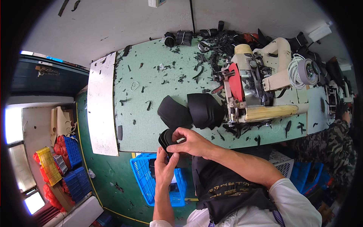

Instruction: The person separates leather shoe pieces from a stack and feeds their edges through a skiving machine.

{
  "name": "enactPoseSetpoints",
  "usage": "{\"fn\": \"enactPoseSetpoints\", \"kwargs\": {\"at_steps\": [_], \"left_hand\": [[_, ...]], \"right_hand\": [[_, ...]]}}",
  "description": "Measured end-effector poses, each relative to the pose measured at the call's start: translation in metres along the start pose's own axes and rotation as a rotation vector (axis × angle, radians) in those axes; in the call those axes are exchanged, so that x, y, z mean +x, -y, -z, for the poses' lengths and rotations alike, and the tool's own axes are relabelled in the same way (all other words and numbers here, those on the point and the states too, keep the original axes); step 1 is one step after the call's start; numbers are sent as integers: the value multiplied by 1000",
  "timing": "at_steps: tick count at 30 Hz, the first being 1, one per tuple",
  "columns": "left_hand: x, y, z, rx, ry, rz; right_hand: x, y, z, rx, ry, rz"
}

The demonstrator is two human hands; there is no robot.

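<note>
A small stack of thin black cut pieces (165, 138) with rounded ends stands between my hands, just past the table's near edge. My left hand (165, 166) grips its lower end from below, fingers closed. From the right, my right hand (192, 143) pinches the stack near its top, thumb and fingers bent round the edge. Just beyond my hands, two fanned piles of larger black curved pieces lie side by side on the green tabletop: a left pile (174, 112) and a right pile (205, 110). How many pieces I hold cannot be made out.
A cream bench machine (245, 87) with a red plate stands right of the piles. Black scraps (223, 43) heap behind it and litter the green tabletop (132, 102). Below the near edge sits a blue crate (141, 170). At far right is a person in camouflage clothing (336, 147).
</note>
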State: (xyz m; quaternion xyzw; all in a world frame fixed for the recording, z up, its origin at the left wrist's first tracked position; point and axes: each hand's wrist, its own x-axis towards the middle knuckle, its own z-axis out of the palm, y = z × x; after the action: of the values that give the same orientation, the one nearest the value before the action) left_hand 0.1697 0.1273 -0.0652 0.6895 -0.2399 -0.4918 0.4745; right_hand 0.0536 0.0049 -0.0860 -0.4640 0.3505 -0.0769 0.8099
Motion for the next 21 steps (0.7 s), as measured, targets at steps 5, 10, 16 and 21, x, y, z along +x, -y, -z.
{"fn": "enactPoseSetpoints", "kwargs": {"at_steps": [5,10,16,21], "left_hand": [[1,-1,-10,-192,33,32],[16,8,-12,-395,-284,152],[66,-1,-32,-326,-282,-231],[116,57,-61,761,-486,-328]], "right_hand": [[-9,4,5,60,-68,-14],[-11,-8,14,-330,-486,279],[9,-20,77,-1028,-1096,561],[21,-25,67,-1096,-1006,234]]}}
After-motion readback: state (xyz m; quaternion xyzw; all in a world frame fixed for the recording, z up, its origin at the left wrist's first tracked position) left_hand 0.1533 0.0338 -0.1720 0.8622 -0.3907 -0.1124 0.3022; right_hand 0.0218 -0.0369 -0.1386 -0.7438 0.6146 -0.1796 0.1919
